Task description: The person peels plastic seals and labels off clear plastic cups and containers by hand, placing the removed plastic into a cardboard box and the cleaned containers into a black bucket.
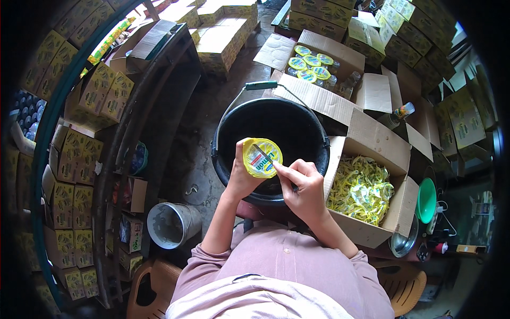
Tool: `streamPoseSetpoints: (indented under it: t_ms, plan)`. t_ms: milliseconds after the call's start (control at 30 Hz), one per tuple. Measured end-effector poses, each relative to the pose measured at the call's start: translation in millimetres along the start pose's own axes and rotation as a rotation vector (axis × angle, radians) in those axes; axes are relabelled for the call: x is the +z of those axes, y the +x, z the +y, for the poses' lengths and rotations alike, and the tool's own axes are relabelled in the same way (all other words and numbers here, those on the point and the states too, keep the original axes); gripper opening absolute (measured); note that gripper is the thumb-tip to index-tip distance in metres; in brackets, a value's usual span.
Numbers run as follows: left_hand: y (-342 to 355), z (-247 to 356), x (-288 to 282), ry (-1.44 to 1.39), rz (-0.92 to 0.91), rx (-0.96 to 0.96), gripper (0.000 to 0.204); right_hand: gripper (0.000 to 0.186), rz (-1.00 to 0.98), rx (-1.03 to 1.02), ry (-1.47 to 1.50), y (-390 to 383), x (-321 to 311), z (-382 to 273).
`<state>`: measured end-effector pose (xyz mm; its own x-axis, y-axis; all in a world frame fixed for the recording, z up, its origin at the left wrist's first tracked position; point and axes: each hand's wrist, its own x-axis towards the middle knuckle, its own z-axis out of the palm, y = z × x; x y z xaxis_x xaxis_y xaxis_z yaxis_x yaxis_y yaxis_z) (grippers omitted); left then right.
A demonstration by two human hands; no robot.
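Observation:
My left hand (241, 174) is closed around a plastic cup with a yellow, white and green printed film lid (271, 147), tilted so the lid faces up at me. In my right hand (304, 190) is a thin knife (262, 153), its dark blade lying across the lid. Both hands are over a large black bucket (265, 118) with a wire handle. The cup's body is mostly hidden behind the lid and my fingers. I cannot tell whether the blade has gone through the film.
An open carton (404, 204) of shredded yellow film strips (361, 190) stands right of the bucket. Beyond it, another carton (324, 42) holds several lidded cups (307, 61). A grey pail (174, 226) sits at lower left. Stacked cartons (69, 202) fill the left shelves; a green bowl (426, 200) is far right.

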<state>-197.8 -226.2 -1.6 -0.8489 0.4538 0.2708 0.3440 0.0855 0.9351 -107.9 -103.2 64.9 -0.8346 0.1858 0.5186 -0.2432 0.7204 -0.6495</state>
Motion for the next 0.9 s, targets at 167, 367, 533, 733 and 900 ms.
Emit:
streamPoseSetpoints:
  t_ms: [167, 367, 533, 733, 900]
  plan:
    - [-0.8, -1.2, -0.5, -0.035, -0.012, -0.012, 0.078, 0.026, 0.007, 0.010, 0.014, -0.3, -0.9, -0.3]
    - [-0.9, -3.7, 0.2, -0.052, -0.029, -0.001, 0.077, 0.026, 0.039, 0.022, 0.008, -1.4, -0.8, -0.5]
    - [-1.3, -5.6, -0.1, -0.064, -0.035, -0.002, 0.077, 0.026, 0.010, 0.021, -0.005, -1.6, -0.6, -0.8]
    - [-1.7, -2.7, -1.1, -0.104, -0.036, -0.016, 0.078, 0.027, -0.064, 0.021, -0.015, -1.8, -2.8, -0.3]
    - [-2.7, -1.4, -1.0, -0.047, -0.024, -0.007, 0.079, 0.026, -0.094, 0.038, -0.042, -6.4, -5.6, -0.7]
